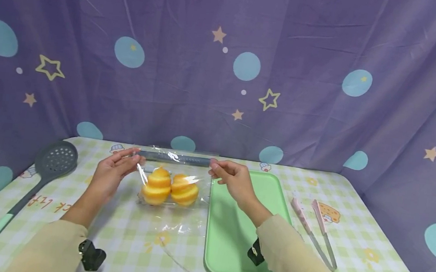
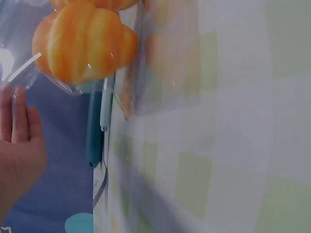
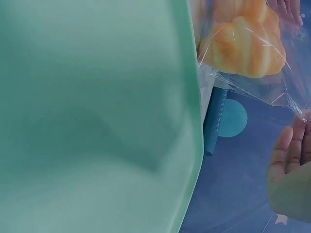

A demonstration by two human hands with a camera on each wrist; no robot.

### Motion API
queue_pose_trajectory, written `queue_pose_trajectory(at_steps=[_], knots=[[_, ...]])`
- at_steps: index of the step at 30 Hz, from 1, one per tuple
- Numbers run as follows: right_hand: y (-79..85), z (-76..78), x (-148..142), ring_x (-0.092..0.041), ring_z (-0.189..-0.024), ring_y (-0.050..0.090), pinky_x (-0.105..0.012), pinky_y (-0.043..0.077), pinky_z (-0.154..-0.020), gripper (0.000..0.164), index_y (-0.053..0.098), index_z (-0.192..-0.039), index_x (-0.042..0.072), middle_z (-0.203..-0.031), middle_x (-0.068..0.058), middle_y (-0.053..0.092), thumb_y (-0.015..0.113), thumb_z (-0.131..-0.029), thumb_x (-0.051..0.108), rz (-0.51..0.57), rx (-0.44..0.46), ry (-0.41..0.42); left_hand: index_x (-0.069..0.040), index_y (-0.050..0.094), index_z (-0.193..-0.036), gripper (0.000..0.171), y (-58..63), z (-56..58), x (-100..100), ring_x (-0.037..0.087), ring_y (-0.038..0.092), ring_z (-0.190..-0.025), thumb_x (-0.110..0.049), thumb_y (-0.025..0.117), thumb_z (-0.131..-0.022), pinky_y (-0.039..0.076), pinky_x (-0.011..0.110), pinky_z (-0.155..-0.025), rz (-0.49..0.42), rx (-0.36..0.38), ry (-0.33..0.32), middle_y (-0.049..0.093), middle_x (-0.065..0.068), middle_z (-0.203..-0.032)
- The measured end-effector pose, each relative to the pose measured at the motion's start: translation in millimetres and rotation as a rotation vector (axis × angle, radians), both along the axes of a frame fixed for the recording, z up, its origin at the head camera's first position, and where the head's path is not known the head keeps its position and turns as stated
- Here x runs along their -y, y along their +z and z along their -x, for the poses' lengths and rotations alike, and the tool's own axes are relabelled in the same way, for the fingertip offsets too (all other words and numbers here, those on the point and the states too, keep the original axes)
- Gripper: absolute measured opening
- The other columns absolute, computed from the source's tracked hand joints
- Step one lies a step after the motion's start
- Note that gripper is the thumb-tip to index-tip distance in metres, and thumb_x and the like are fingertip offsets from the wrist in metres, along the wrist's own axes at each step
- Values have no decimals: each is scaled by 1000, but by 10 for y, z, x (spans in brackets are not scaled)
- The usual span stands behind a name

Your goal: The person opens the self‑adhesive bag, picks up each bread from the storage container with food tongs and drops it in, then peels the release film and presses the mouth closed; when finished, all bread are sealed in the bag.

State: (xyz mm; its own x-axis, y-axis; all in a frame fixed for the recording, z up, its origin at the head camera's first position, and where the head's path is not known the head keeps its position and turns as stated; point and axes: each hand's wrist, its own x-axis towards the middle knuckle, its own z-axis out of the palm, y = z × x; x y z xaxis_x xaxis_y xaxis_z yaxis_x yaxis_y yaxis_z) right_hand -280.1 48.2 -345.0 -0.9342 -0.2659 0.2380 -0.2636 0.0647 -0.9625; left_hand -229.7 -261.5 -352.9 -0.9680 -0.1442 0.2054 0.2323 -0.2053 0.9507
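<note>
Two bread rolls (image 1: 157, 188), golden yellow and ribbed, sit side by side inside a clear plastic bag (image 1: 204, 181). My left hand (image 1: 110, 175) pinches the bag's upper left corner between thumb and fingers. At the opposite upper corner, my right hand (image 1: 238, 184) pinches the film the same way. The bag hangs upright between both hands, over the middle of the cloth. In the left wrist view one roll (image 2: 85, 43) shows through the film above the fingers (image 2: 19, 114). The right wrist view has a roll (image 3: 245, 46) beyond the right hand (image 3: 294, 170).
A long dark teal bar (image 1: 177, 158) lies behind the bag. The green tray (image 1: 213, 261) is under my right forearm, with pink-tipped tongs (image 1: 317, 237) to its right. On the left lies a slotted skimmer (image 1: 55, 162). A thin clear strip (image 1: 192, 267) lies in front.
</note>
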Motion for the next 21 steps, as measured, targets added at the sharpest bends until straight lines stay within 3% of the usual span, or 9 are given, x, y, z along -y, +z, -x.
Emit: queue_pose_trajectory(at_steps=[4,11,17,21], knots=[[10,-1,-11,-20,-87,72,-48,58,-85,26,74,-113,-4,-96,-10,77,70,-99,18,-15,1,6,-17,74,-103,11,21,-8,-19,4,73,-92,-9,66,-100,53,19,-90,-58,36,-2,77,-8,-95],[30,-2,-30,-35,-99,71,-47,58,-85,25,74,-115,-4,-111,-12,76,73,-95,10,-17,20,30,-23,75,-96,11,23,-8,-38,0,72,-91,-20,66,-101,54,16,-87,49,88,34,76,-13,-92],[38,-3,-86,-29,-95,72,-35,58,-79,23,75,-115,-2,-105,-10,77,72,-96,11,-56,-8,44,-21,76,-97,15,0,-21,-29,7,73,-88,-14,63,-102,55,19,-85,29,-4,21,77,-5,-89],[56,-18,-114,-21,-91,72,-40,59,-81,21,77,-114,2,-106,-7,77,72,-96,12,-73,-13,58,-17,77,-98,18,-6,-39,-17,9,73,-86,-9,62,-103,56,20,-84,9,-62,6,77,-1,-90]])
